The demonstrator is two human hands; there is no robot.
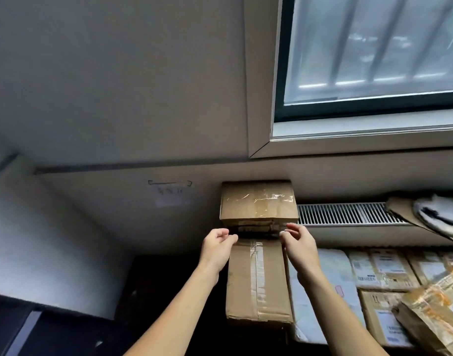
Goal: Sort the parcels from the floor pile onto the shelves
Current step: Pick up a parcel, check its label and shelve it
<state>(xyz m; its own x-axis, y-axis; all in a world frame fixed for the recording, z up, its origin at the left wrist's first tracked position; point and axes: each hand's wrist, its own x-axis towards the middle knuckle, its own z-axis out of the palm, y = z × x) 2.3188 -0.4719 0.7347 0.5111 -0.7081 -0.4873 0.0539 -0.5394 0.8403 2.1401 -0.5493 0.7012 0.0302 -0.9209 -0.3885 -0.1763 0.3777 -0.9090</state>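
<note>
Grey wall under a dark-framed window point(374, 60), white slatted vent grille point(348, 214) along the ledge. Squat brown cardboard box with clear tape point(257, 201) sits on top of a tall brown taped carton point(257, 278), back edge against the wall, probably so it can't tip rearward. Left hand point(216, 249) is at the tall carton's top left corner, right hand point(300, 249) at the squat box's lower right corner. Both have loosely curled fingers and grip nothing; can't tell if the tips touch. Looks like a parcel just set down, hands flanking it in case it shifts. White labelled parcels point(330, 278) are packed along the tall carton's right side
</note>
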